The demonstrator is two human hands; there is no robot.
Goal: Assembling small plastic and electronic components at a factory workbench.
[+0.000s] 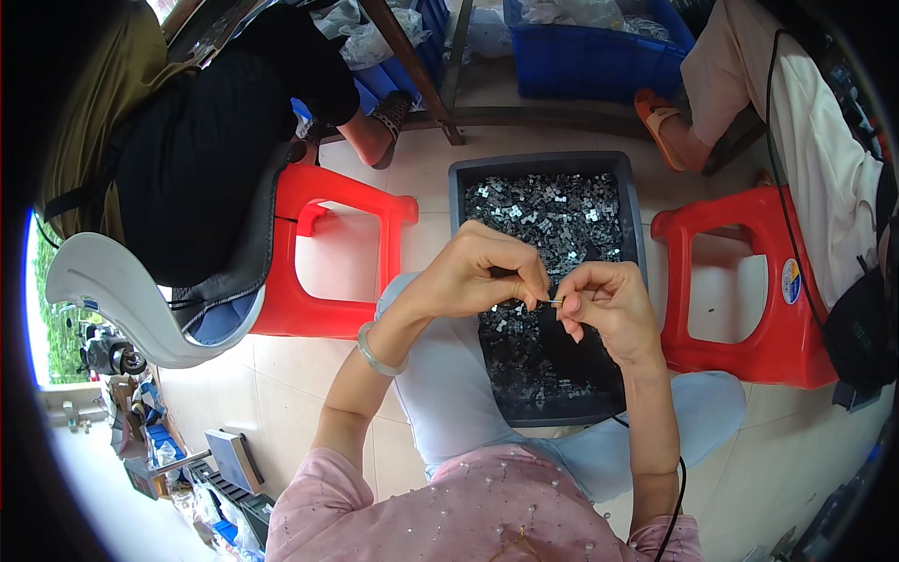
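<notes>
Our fingertips pinch a tiny metal piece between left hand and right hand, its length running across hand to hand, above the gray tray of loose parts.

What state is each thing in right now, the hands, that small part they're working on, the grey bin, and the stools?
left hand: fingers pinched on a small metal part
right hand: pinched on the same part's other end
small metal part: held between both hands, above the bin
grey bin: open, partly filled with small metal pieces
left red stool: upright, a person seated on it
right red stool: upright
</notes>
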